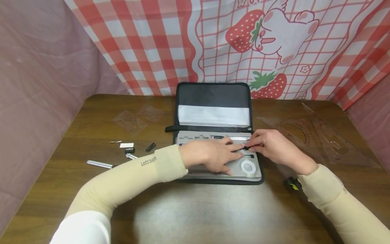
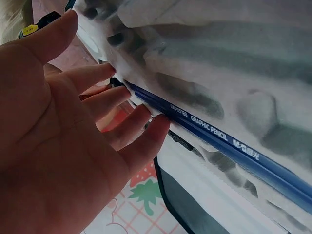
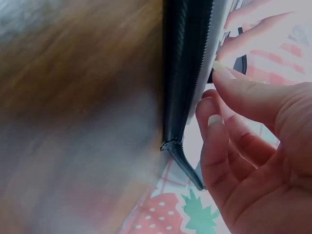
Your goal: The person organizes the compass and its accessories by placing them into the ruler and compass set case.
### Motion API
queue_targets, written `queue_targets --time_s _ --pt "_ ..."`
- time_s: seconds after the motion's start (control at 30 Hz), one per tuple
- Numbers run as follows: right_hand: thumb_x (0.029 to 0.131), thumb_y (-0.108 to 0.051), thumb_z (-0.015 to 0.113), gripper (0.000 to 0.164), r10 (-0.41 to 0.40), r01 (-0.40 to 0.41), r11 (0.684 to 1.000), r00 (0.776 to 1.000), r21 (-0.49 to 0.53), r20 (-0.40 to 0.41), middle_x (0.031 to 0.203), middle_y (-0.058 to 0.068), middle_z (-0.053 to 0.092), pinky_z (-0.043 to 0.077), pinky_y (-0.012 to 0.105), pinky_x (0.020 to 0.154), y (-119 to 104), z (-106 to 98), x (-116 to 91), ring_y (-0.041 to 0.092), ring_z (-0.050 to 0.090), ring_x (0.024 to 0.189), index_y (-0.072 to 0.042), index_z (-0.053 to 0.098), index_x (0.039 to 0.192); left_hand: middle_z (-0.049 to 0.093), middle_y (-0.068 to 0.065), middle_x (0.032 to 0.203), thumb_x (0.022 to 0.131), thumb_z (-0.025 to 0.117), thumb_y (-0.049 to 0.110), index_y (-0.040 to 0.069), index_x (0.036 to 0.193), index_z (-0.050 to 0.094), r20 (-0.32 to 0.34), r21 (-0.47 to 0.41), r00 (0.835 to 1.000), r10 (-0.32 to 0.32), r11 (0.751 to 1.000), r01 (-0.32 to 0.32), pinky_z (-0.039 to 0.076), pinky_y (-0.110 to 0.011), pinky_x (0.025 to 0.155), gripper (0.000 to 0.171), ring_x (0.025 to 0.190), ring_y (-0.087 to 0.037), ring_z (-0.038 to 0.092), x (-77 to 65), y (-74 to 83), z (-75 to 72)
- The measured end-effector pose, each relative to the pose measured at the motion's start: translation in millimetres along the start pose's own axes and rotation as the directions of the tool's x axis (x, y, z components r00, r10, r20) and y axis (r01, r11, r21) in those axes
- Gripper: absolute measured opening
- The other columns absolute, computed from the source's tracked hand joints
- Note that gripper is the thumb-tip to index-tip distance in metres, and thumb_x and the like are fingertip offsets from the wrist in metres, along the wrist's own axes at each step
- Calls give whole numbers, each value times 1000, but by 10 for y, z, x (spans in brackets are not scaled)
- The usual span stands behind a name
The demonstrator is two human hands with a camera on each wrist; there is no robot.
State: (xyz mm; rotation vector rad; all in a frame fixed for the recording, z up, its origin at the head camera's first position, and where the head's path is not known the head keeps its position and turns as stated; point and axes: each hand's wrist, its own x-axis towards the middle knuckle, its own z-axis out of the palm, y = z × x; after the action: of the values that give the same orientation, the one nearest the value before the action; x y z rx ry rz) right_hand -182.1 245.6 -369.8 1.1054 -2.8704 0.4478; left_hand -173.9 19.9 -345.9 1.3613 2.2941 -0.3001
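Note:
An open black zip case (image 1: 214, 95) holds a grey moulded tray (image 1: 236, 171) with shaped slots. My left hand (image 1: 214, 156) lies spread over the tray, its fingertips along a blue graphic pencil (image 2: 209, 130) set in a groove. At the tray's right side, my right hand (image 1: 271, 145) pinches a small black piece (image 1: 246, 148) between thumb and fingers, close beside the left fingertips. Most of that piece is hidden. A silver metal tool (image 1: 239, 138) lies in the upper slot, and a white ring (image 1: 248, 167) sits at the lower right.
Left of the case lie a white eraser (image 1: 126, 145), a black sharpener (image 1: 129, 150), a small black item (image 1: 150, 147), a white stick (image 1: 99, 164) and clear stencils (image 1: 130, 122). To the right are clear set squares (image 1: 338, 142) and a black-and-yellow item (image 1: 293, 183).

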Motion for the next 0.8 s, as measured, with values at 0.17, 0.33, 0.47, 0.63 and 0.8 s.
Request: queue_targets --time_s 0.17,0.33,0.47,0.63,0.8 --pt "70 -11 76 25 -30 30 1000 1000 -2 -8 89 -6 61 50 28 66 40 -7 -58 5 55 76 -16 73 95 -3 16 153 90 37 60 33 149 12 -21 34 1000 -3 999 4 38 -40 94 69 135 -16 9 4 -1 23" --pt "73 -10 74 31 -47 47 998 999 -43 7 88 -6 58 47 25 61 60 -18 -161 6 50 71 -17 71 103 -2 16 153 90 38 60 33 149 12 -32 33 999 -11 999 12 36 -38 96 69 136 -16 10 4 6 39" --pt "74 -10 73 34 -6 9 999 999 -52 53 91 -6 57 46 22 60 49 -27 -201 7 49 71 -18 70 107 -1 17 153 90 38 59 33 149 12 -43 34 999 -23 999 25 36 -40 97 69 136 -16 10 3 7 56" --pt "73 -9 73 35 -48 51 997 998 -54 48 92 -5 58 47 23 60 47 -28 -218 6 49 72 -18 70 107 0 17 153 91 37 57 32 149 12 -52 45 998 -26 999 28 35 -40 97 68 136 -17 10 12 24 77" --pt "72 -5 73 39 -61 63 996 998 -63 35 94 -5 59 49 26 65 73 -32 -239 7 51 75 -20 70 108 0 17 153 91 37 58 32 149 12 -63 43 998 -31 999 33 35 -40 97 68 136 -16 10 24 28 71"
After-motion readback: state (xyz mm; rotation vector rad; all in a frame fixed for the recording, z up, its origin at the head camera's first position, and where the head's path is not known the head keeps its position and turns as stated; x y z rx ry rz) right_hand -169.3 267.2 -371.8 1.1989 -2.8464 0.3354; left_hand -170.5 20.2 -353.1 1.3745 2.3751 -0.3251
